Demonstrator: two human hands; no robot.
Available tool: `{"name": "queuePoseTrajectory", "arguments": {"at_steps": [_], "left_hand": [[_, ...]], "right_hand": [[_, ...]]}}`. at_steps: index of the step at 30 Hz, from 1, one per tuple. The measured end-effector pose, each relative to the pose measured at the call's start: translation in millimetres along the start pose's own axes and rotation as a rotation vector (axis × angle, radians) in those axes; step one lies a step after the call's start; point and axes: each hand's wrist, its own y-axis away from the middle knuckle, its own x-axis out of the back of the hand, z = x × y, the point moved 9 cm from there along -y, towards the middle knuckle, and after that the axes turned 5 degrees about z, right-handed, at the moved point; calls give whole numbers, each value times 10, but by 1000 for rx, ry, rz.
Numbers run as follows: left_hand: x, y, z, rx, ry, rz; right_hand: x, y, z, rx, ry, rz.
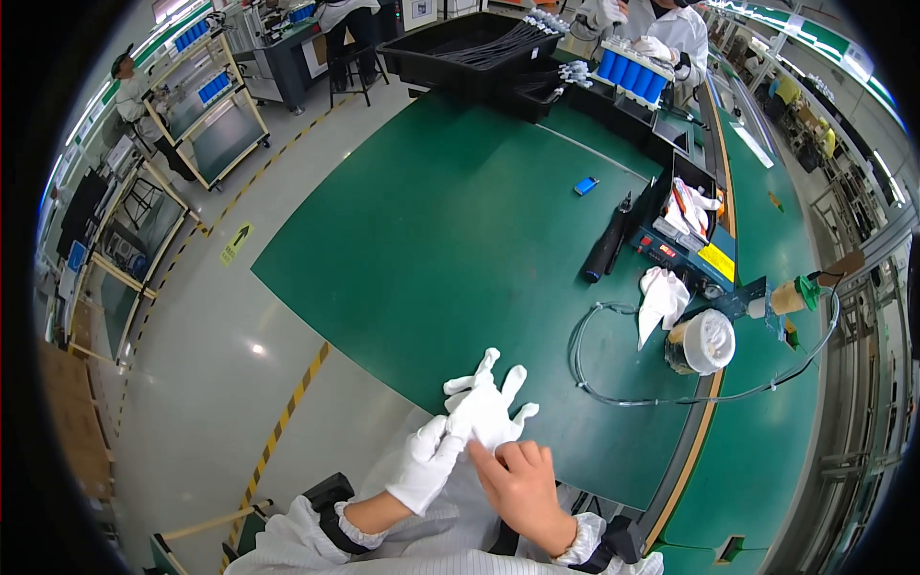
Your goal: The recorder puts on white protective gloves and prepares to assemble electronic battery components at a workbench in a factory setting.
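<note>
My left hand [426,465], in a white glove, is closed on the cuff side of a second white work glove [482,412]. That glove's fingers spread out over the near edge of the green table. My bare right hand [525,487] is at the cuff of the same glove, its index finger touching the opening and its other fingers curled. The right thumb is hidden behind the hand and the fabric.
Right on the green mat [431,240] are a black electric screwdriver [609,244], a blue lighter-like piece [586,186], a white cloth [662,302], a tub [704,342] and a looped cable [613,398]. Black bins [460,72] stand at the back; a co-worker [676,34] handles blue cells [632,75].
</note>
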Motion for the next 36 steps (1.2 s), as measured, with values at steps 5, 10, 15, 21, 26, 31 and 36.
{"name": "queuePoseTrajectory", "arguments": {"at_steps": [5, 10, 15, 21, 26, 31, 36], "left_hand": [[50, -16, 203, -117, -100, 59], [-127, 17, 967, -788, -195, 53], [-291, -88, -48, -163, -441, -174], [-174, 76, 494, -459, -685, 49], [-564, -166, 694, -745, -820, -76], [-702, -409, 320, -612, -755, -296], [-619, -452, 131, -204, -242, -278]], "right_hand": [[-192, -20, 216, -260, 51, -214], [263, -415, 380, -426, -492, 35], [-469, 66, 481, -885, -1360, -248], [-867, 593, 651, -1216, -1596, -234], [-776, 567, 751, -791, -856, -231], [-607, 340, 602, -496, 1, -341], [-196, 108, 666, -512, -28, 86]]}}
